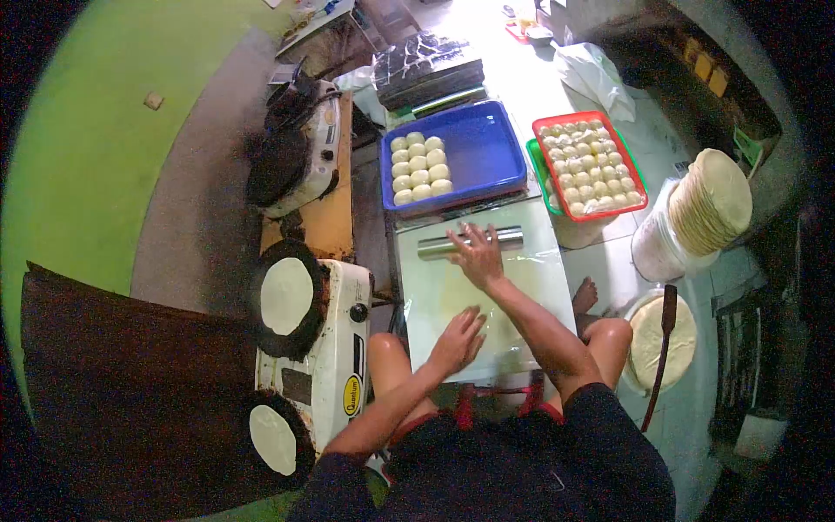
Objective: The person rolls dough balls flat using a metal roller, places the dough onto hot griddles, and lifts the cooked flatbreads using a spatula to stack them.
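Observation:
A glossy white board [539,291] lies in front of me. Across its far part rests a metal rolling cylinder [435,247]. My right hand [478,257] is spread over the middle of this cylinder, fingers apart, touching or just above it. Nearer to me, my left hand [458,342] is over the left half of the board with its fingers spread and nothing in them. A pale, thin patch on the board between the hands may be flattened dough, but its outline is faint.
Beyond the board stand a blue tray [487,148] of dough balls and a red tray [641,187] of more balls. On the left, a stove [335,348] has flatbreads [286,296] on two pans. To the right are stacked flatbreads [713,200] and a long-handled spatula [665,348].

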`<act>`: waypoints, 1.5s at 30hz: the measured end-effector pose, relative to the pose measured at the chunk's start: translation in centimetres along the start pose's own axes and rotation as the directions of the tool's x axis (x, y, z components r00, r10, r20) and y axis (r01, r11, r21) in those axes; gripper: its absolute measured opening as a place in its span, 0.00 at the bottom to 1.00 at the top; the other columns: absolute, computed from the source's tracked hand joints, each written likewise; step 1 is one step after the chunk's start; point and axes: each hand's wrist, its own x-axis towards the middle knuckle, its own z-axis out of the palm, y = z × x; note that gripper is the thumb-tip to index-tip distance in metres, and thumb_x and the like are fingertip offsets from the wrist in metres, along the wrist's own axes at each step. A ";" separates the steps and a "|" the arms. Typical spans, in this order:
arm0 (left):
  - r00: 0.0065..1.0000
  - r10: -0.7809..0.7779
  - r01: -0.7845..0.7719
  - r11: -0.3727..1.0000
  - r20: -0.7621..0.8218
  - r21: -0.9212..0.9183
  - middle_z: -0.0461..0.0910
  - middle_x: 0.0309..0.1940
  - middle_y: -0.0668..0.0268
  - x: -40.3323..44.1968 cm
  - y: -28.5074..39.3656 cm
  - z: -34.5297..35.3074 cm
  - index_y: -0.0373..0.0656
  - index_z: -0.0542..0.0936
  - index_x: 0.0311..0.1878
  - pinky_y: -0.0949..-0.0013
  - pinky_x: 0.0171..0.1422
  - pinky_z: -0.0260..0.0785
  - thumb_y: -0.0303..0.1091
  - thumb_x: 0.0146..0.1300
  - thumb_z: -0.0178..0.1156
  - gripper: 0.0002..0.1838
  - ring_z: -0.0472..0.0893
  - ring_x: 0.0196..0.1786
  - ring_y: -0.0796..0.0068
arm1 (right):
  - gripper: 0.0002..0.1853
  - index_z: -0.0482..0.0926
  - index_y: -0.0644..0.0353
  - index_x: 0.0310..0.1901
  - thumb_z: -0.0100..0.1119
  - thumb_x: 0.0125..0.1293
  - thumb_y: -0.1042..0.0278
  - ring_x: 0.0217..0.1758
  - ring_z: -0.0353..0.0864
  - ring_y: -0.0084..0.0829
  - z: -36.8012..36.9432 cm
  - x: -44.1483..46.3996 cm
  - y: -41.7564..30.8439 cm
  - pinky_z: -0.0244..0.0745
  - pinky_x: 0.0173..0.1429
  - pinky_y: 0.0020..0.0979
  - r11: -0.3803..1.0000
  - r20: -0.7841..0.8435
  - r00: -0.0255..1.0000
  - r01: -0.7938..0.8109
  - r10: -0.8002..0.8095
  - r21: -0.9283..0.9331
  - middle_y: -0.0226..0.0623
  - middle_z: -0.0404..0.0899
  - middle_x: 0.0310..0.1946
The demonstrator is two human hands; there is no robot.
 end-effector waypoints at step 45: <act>0.378 -0.793 0.644 0.596 -0.478 -0.479 0.72 0.65 0.41 -34.5 6.1 -5.3 0.38 0.79 0.59 0.47 0.69 0.67 0.40 0.65 0.62 0.22 0.74 0.65 0.41 | 0.26 0.74 0.51 0.65 0.54 0.64 0.76 0.44 0.83 0.60 -12.1 -8.9 -43.1 0.80 0.47 0.50 0.680 0.628 0.287 0.457 -0.723 0.574 0.55 0.77 0.44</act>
